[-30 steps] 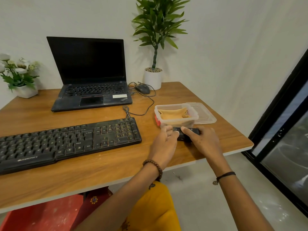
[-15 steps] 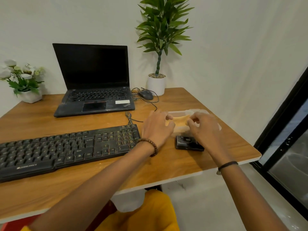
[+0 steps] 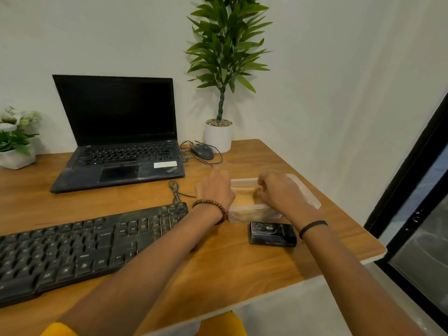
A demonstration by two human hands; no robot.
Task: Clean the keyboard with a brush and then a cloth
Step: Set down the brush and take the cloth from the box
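I have both hands at the clear plastic tub point(image 3: 252, 213) near the desk's point(image 3: 242, 267) right edge. The left hand point(image 3: 214, 187) sits against the tub's left wall with its back to me. Its fingers are hidden on the far side, so I cannot tell whether it grips the wall or only rests there. The right hand point(image 3: 278, 190) is over the tub's opening, fingers curled down inside toward the tan cloth point(image 3: 244, 200) that lies in the tub. I cannot tell whether they have pinched it.

A clear lid point(image 3: 312, 200) lies just beyond the tub, toward the right edge. A small black case point(image 3: 272, 234) lies flat just in front of the tub, on the side of the front edge.

The keyboard point(image 3: 84, 248) lies along the desk's front edge to the left, untouched; my left forearm crosses above its right end. Along the back edge stand a laptop point(image 3: 116, 132) with a dark screen, a mouse point(image 3: 202, 151) and a white plant pot point(image 3: 218, 137). A flower pot point(image 3: 14, 141) stands at the back left.
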